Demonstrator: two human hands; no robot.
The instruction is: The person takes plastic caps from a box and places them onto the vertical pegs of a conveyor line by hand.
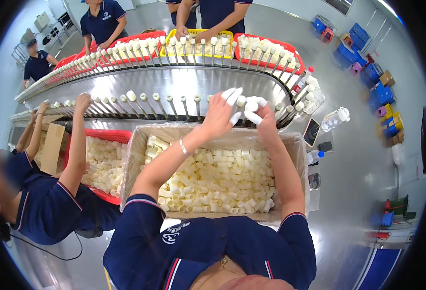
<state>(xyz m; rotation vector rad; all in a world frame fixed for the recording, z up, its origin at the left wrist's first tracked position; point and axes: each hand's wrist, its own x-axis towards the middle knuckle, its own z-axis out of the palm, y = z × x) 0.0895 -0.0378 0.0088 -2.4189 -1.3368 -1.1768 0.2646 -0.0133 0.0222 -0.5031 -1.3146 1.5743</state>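
Note:
My left hand [220, 114] reaches over the near row of metal pegs [187, 108], its white-covered fingertips spread around a small cream cap [241, 101] without clearly gripping it. Just to the right, my right hand [265, 118] is pinched, its fingertips also in white covers. A small white round piece seems to sit in that pinch, but it blends with the covers and I cannot make it out. Beneath my forearms stands a carton [132, 166] lined with clear plastic, holding many short cream tubes [213, 181].
The steel conveyor [184, 82] curves round at the right, its pegs mostly capped. Red baskets [118, 135] and a yellow basket [231, 36] hold more cream pieces. A co-worker [53, 198] works close on my left; others stand across. Bottles [336, 118] and a phone [311, 132] lie right.

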